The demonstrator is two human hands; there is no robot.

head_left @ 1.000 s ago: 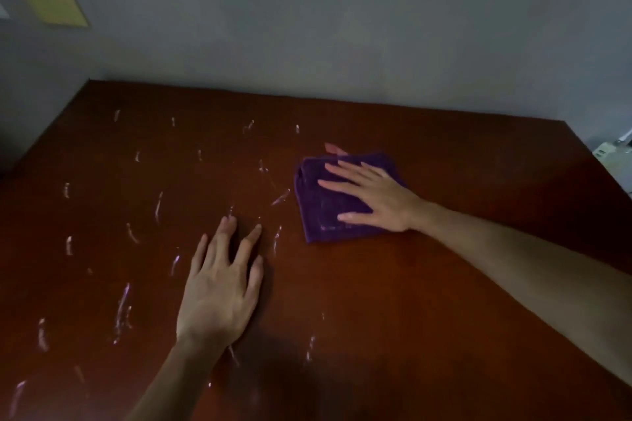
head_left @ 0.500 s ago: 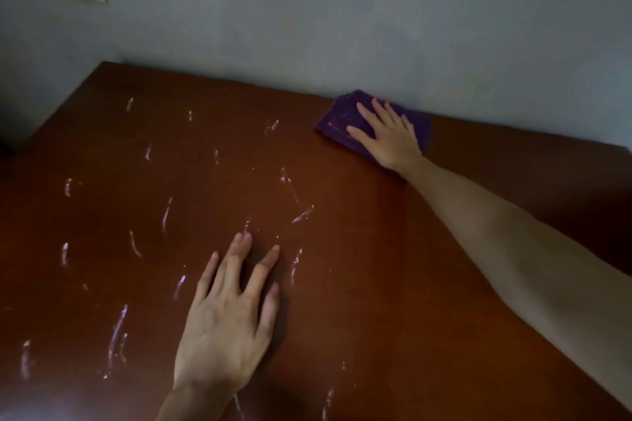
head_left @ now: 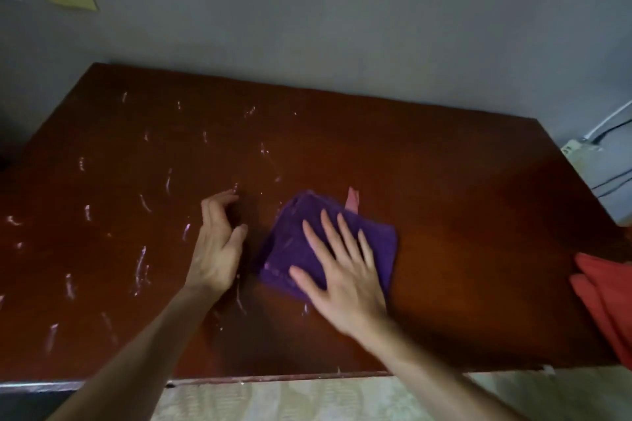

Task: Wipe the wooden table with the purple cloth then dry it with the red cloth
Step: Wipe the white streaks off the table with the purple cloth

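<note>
The worktop's near edge runs bare; the right hand lies flat, fingers spread, on the folded purple cloth mid-surface; just left, the left hand rests with fingers curled, holding nothing; the red cloth drapes the right edge; white streaks mark the glossy left half; the far edge meets a grey wall.

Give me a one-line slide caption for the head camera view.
Right hand presses folded purple cloth flat on streaked reddish-brown wooden table; red cloth waits at right edge.
</note>
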